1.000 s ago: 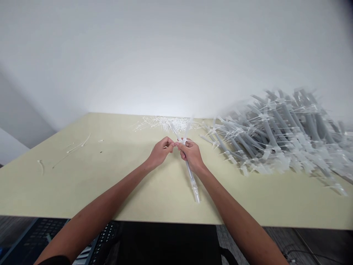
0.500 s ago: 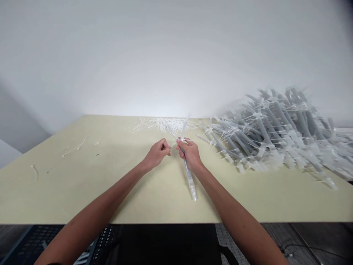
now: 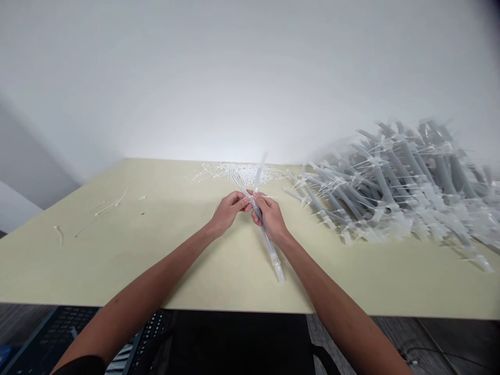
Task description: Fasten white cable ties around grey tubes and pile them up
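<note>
My right hand (image 3: pixel 269 216) is closed round a clear, greyish plastic tube (image 3: pixel 266 240) that slants toward me over the table. At its far end the tube forks into two translucent pieces, and a wider clear sleeve (image 3: pixel 278 271) covers its near end. My left hand (image 3: pixel 228 211) pinches close to the fork, its fingertips meeting those of my right hand. A thin white strip (image 3: pixel 214 209), which looks like a cable tie tail, pokes out behind the left hand. The fingers hide where the tie meets the tube.
Many loose white cable ties (image 3: pixel 250 172) lie by the wall. A large heap of tied tube assemblies (image 3: pixel 375 187) covers the table's right side. Several stray ties (image 3: pixel 113 203) are scattered left. Below the front edge stands a dark perforated crate (image 3: pixel 42 338).
My left hand has moved right, from beside the tube to its fork, and now meets my right hand. The right hand keeps its grip. The view has shifted slightly.
</note>
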Available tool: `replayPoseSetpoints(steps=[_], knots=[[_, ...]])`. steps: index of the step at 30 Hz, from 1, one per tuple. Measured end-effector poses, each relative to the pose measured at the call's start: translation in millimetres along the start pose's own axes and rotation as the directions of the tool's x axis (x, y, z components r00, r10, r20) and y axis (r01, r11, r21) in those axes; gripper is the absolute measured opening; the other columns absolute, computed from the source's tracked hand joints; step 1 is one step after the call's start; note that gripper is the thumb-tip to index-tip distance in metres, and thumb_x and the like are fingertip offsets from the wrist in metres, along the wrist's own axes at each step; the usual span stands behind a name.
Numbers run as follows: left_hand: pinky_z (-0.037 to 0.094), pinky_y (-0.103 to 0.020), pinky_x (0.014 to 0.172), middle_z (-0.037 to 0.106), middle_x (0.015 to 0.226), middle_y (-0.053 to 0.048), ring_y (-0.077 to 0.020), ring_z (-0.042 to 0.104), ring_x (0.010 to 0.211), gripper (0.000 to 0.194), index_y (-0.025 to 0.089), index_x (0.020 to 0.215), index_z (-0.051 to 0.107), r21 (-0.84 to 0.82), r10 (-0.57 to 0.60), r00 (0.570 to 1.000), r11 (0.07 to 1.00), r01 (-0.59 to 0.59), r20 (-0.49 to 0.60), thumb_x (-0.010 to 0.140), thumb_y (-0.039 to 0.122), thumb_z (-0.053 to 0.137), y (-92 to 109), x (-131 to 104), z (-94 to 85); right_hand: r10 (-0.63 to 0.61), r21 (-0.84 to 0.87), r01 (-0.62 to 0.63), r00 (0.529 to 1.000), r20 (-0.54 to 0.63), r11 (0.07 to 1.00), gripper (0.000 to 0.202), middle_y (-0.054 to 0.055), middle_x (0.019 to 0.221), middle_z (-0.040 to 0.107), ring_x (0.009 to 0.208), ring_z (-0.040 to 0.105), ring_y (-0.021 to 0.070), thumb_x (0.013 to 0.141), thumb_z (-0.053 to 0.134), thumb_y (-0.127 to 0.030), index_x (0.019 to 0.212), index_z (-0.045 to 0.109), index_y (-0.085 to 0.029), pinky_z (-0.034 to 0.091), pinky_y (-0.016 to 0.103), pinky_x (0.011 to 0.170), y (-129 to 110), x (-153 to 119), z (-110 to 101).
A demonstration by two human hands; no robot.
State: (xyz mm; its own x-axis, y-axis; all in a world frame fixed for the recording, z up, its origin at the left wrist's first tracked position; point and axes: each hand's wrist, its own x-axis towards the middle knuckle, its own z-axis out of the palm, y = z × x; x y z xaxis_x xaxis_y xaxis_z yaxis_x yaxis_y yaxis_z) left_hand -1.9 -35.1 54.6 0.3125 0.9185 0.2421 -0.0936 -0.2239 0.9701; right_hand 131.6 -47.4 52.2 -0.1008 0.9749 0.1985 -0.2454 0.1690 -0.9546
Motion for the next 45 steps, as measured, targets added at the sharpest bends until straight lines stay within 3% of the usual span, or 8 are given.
replayPoseSetpoints(steps=[5,11,17,22,26,31,36,45], knots=[[0.04,-0.027,0.072,0.051,0.066,0.001,-0.0111,0.049,0.068,0.026,0.016,0.081,0.048,0.048,0.1,0.994,0.994,-0.098,-0.047,0.083,0.042,0.048,-2,-1,3.0,0.04,0.121,-0.046,0.998,0.054,0.992,0.036,-0.001,0.053,0.054,0.035,0.035,0.0047,0.079,0.05,-0.047,0.085,0.062,-0.013,0.02,0.021,0.035,-4,0,-1],[0.038,-0.026,0.065,0.047,0.06,0.0,-0.0115,0.046,0.06,0.044,0.015,0.067,0.051,0.194,-0.053,0.991,0.981,0.028,0.126,0.086,0.05,0.033,-6,-4,-6.2,0.127,0.187,-0.136,0.99,0.061,0.973,0.037,-0.001,0.056,0.056,0.035,0.034,0.0037,0.072,0.059,-0.046,0.089,0.064,-0.013,0.02,0.021,0.036,-9,0,-6],[0.029,-0.023,0.053,0.038,0.051,0.003,-0.0096,0.036,0.05,0.047,0.016,0.06,0.049,0.455,-0.007,1.0,0.89,0.011,-0.011,0.087,0.05,0.03,7,-15,-3.4,0.098,0.053,-0.096,0.995,-0.022,0.994,0.034,-0.001,0.062,0.056,0.038,0.035,0.004,0.07,0.062,-0.045,0.085,0.063,-0.014,0.02,0.021,0.036,-6,1,-6],[0.027,-0.023,0.052,0.041,0.051,0.003,-0.0095,0.035,0.048,0.045,0.017,0.057,0.045,0.523,0.046,0.996,0.853,-0.003,-0.07,0.088,0.046,0.029,13,-24,9.4,0.007,-0.104,-0.012,0.999,-0.051,0.994,0.034,0.0,0.056,0.054,0.039,0.036,0.0058,0.072,0.058,-0.048,0.067,0.06,-0.014,0.024,0.023,0.037,-2,-1,-3],[0.029,-0.025,0.052,0.043,0.052,0.002,-0.0102,0.036,0.048,0.046,0.017,0.057,0.045,0.444,0.001,0.996,0.895,0.037,-0.087,0.087,0.049,0.03,8,-24,14.0,-0.035,-0.191,0.015,0.994,-0.104,0.982,0.038,-0.001,0.047,0.05,0.038,0.036,0.0069,0.073,0.056,-0.051,0.059,0.055,-0.016,0.025,0.023,0.037,3,-1,-3],[0.035,-0.026,0.058,0.041,0.051,0.002,-0.0115,0.04,0.052,0.046,0.017,0.062,0.051,0.239,-0.104,0.994,0.965,0.109,-0.035,0.084,0.054,0.035,6,-19,3.9,0.068,-0.05,-0.072,0.995,-0.077,0.996,0.04,0.001,0.053,0.055,0.039,0.039,0.0074,0.072,0.055,-0.055,0.071,0.059,-0.015,0.026,0.022,0.036,3,-1,-3],[0.041,-0.028,0.066,0.053,0.076,-0.003,-0.0118,0.049,0.065,0.039,0.015,0.08,0.054,0.027,-0.148,0.988,0.988,0.149,-0.037,0.079,0.054,0.046,10,-11,-3.2,0.075,0.045,-0.073,0.996,-0.046,0.996,0.041,0.002,0.057,0.057,0.038,0.039,0.0069,0.072,0.056,-0.054,0.083,0.061,-0.014,0.025,0.021,0.035,-2,-1,-1],[0.04,-0.029,0.073,0.051,0.066,0.0,-0.0116,0.049,0.066,0.029,0.015,0.073,0.051,0.073,-0.012,1.0,0.997,0.014,-0.025,0.081,0.043,0.048,11,-10,2.5,0.062,-0.019,-0.061,0.998,0.015,0.998,0.038,0.002,0.056,0.055,0.038,0.037,0.0057,0.076,0.053,-0.051,0.068,0.059,-0.014,0.024,0.021,0.035,-2,-3,3]])
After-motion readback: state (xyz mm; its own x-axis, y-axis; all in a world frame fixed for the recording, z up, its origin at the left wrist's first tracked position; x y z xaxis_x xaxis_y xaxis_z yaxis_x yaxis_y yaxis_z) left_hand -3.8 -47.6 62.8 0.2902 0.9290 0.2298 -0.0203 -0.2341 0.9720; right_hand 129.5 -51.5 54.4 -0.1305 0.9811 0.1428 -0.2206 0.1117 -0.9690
